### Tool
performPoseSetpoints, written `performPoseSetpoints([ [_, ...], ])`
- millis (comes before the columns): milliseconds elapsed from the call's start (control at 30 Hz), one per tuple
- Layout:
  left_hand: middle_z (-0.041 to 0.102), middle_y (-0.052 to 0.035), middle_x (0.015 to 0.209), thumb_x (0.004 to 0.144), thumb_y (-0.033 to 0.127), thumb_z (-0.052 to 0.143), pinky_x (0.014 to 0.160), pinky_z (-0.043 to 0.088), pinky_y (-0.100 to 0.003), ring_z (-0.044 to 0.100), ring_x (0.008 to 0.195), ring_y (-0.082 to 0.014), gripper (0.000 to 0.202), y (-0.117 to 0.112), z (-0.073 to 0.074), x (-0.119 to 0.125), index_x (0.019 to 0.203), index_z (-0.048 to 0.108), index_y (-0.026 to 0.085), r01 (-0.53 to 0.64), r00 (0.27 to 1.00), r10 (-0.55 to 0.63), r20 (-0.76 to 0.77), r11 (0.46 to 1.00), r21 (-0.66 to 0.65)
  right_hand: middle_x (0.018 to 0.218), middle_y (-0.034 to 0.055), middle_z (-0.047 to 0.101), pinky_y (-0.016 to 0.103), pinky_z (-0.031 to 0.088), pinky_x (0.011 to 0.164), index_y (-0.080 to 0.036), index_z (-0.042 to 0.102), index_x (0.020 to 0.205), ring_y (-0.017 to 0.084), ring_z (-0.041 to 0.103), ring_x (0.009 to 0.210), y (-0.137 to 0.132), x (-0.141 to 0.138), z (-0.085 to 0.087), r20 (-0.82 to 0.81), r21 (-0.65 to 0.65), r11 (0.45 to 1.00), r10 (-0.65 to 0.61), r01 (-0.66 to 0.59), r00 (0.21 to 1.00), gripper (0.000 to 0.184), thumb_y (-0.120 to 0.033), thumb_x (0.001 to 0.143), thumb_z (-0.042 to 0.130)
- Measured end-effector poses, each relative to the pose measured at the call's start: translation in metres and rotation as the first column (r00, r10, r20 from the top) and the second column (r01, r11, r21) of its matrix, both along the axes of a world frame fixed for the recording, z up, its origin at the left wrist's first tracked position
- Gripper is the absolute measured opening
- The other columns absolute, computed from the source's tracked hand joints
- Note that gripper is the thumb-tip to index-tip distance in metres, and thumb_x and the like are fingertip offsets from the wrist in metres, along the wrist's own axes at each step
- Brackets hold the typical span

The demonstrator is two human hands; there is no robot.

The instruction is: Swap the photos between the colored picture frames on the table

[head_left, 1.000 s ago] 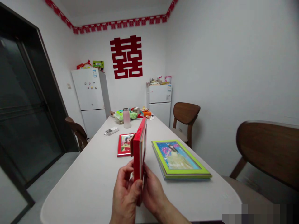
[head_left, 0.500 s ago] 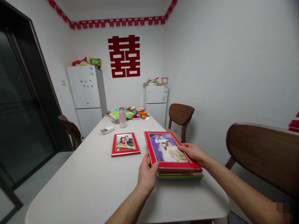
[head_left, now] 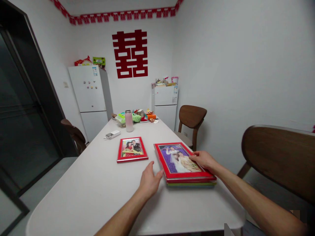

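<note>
A large red photo frame (head_left: 183,162) lies face up on top of a stack of frames, a green one (head_left: 192,184) showing under it, on the white table (head_left: 98,190). My right hand (head_left: 203,159) rests flat on the frame's right edge, fingers stretched out. At the frame's left edge my left hand (head_left: 149,179) lies on the table, fingers apart, thumb near the frame, holding nothing. A smaller red photo frame (head_left: 131,149) lies flat to the left.
A pink bottle (head_left: 128,121), a silver phone-like device (head_left: 112,134) and colourful packets (head_left: 137,117) sit at the table's far end. Wooden chairs (head_left: 193,119) stand right and left. Two white fridges (head_left: 90,98) line the back wall.
The large red frame was held upright in both hands a second ago; it now lies flat on the stack. My left hand has come off its edge onto the table.
</note>
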State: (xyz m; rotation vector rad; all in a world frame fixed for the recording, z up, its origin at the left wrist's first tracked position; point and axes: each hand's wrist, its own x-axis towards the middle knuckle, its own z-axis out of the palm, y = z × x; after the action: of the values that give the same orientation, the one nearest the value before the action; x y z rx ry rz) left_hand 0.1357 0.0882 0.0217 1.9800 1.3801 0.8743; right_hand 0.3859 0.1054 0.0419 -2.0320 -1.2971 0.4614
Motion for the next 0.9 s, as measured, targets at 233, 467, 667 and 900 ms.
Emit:
performPoseSetpoints([
  [233,0.036,-0.0171,0.127,0.07,0.027,0.054,0.098,0.012,-0.046,0.025,0.12,-0.0296,0.052,0.061,-0.004,-0.066,0.115,0.04,0.007,-0.079,0.928,0.134,-0.347,0.982,0.169,0.103,0.0106,0.057,0.033,0.037,0.085,-0.014,0.057,0.101,0.021,0.051,0.096,-0.025,-0.09,0.025,0.349,0.297,0.877,0.269,-0.378,0.898,0.035,-0.029,0.073,0.043],
  [467,0.051,-0.0115,0.108,0.069,0.035,0.054,0.09,0.027,-0.04,0.04,0.105,-0.0273,0.041,0.034,-0.002,-0.094,0.103,0.049,0.013,0.001,0.844,0.127,-0.52,0.971,0.238,0.113,0.0158,0.05,0.033,0.034,0.09,-0.007,0.048,0.112,0.021,0.045,0.105,-0.035,-0.194,-0.004,0.35,0.212,0.787,0.492,-0.579,0.797,0.042,-0.02,0.073,0.043],
  [667,0.05,-0.0069,0.104,0.061,0.047,0.06,0.086,0.032,-0.038,0.043,0.098,-0.0254,0.047,-0.041,-0.001,-0.117,0.098,0.051,0.019,0.055,0.833,0.082,-0.546,0.972,0.23,0.113,0.0178,0.049,0.036,0.033,0.09,-0.006,0.042,0.116,0.023,0.045,0.104,-0.03,-0.19,-0.037,0.316,0.143,0.862,0.425,-0.486,0.848,0.044,-0.024,0.076,0.04],
  [900,0.048,-0.0128,0.104,0.037,0.054,0.072,0.086,0.03,-0.049,0.042,0.096,-0.0316,0.079,-0.083,-0.017,-0.106,0.1,0.047,0.013,0.2,0.891,-0.117,-0.438,0.968,0.148,0.11,0.0143,0.053,0.036,0.035,0.088,-0.011,0.045,0.112,0.021,0.048,0.102,-0.041,-0.188,-0.042,0.24,0.21,0.815,0.493,-0.541,0.836,0.039,-0.025,0.076,0.037],
])
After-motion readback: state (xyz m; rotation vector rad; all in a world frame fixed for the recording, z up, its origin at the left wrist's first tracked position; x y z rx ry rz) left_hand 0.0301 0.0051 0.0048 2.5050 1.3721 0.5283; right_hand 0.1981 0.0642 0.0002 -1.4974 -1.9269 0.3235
